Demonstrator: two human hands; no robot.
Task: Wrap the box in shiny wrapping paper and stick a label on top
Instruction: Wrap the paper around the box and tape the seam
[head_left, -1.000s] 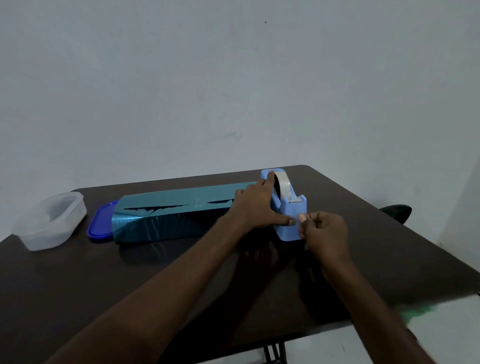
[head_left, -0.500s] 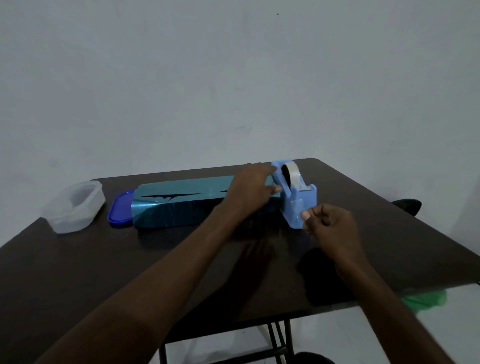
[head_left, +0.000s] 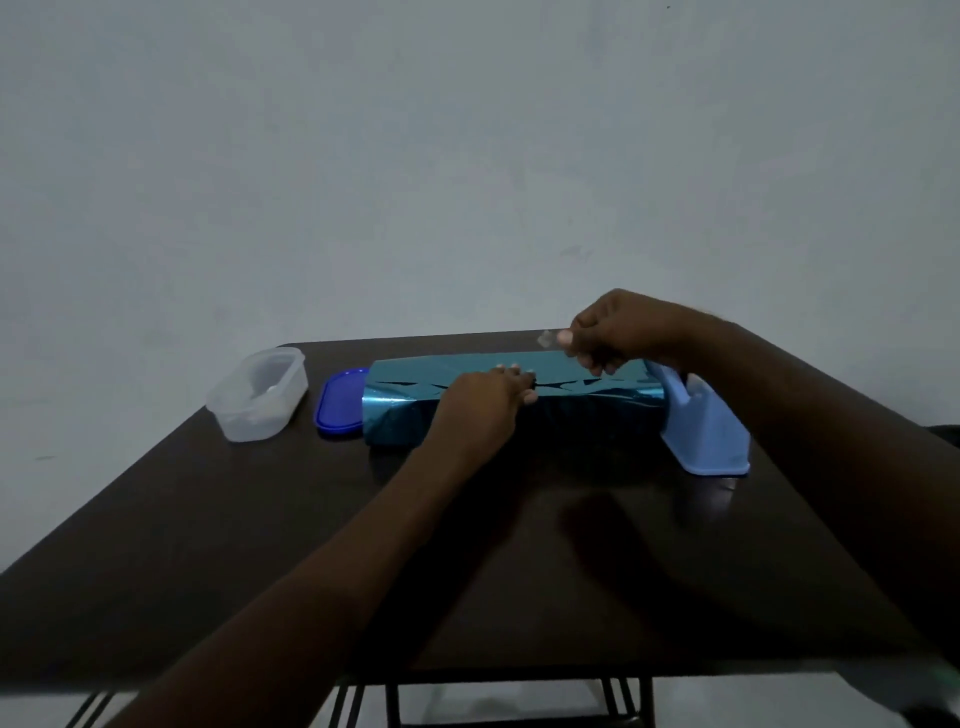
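A long box wrapped in shiny teal paper (head_left: 597, 402) lies across the far half of the dark table (head_left: 260, 545). The paper's seam runs along its top. My left hand (head_left: 480, 410) rests on the box's middle, fingers pressing down on the seam. My right hand (head_left: 618, 332) hovers just above the box's right part and pinches a small piece of clear tape (head_left: 545, 339) between thumb and finger. A light blue tape dispenser (head_left: 706, 431) stands at the box's right end, partly hidden behind my right forearm.
A clear plastic container (head_left: 257, 400) sits at the far left of the table. Its blue lid (head_left: 340, 402) lies flat between it and the box. A plain wall rises behind the table. The table's metal legs (head_left: 395, 701) show below its near edge.
My right hand pulled a piece of tape off the dispenser and lifted it left over the box. My left hand left the dispenser and slid left onto the box's seam.
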